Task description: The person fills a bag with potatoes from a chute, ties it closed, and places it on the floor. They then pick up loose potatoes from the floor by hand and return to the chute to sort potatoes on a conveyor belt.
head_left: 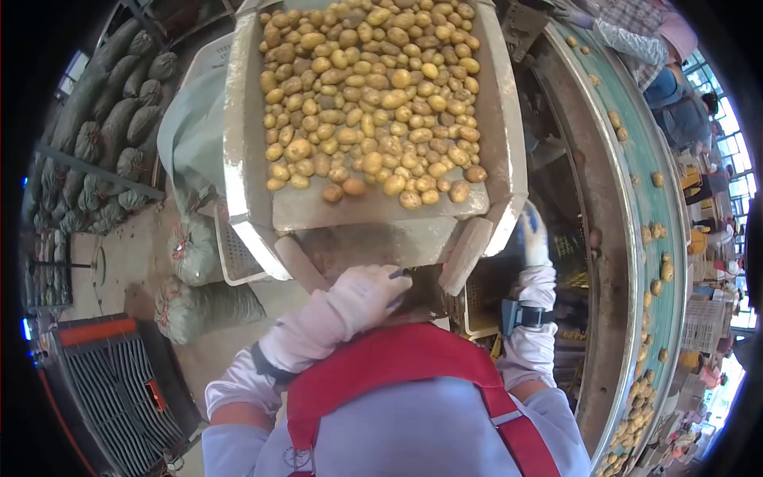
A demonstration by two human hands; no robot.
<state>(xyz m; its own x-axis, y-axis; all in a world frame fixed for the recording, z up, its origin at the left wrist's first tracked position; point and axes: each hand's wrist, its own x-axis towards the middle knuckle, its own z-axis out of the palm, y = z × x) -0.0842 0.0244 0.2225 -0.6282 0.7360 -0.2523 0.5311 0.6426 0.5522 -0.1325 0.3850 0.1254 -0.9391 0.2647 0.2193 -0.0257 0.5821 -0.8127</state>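
Many potatoes (373, 103) lie on a wide metal chute (381, 213) in front of me. My left hand (369, 292), in a whitish glove with dark fingertips, is below the chute's lower lip, near the left flap. Its fingers are curled; what they hold, if anything, is hidden. My right hand (532, 230), gloved in white and blue, is at the chute's right outer side, beside the metal wall. Its fingers point up along the edge, and their grip cannot be made out. A yellow crate (478, 310) shows partly under the chute.
A green conveyor belt (636, 151) carrying potatoes runs along the right. Beyond it several people work, one with a sleeved arm (628, 41) near the belt's far end. Filled sacks (195, 250) and a white crate (238, 254) stand at the left.
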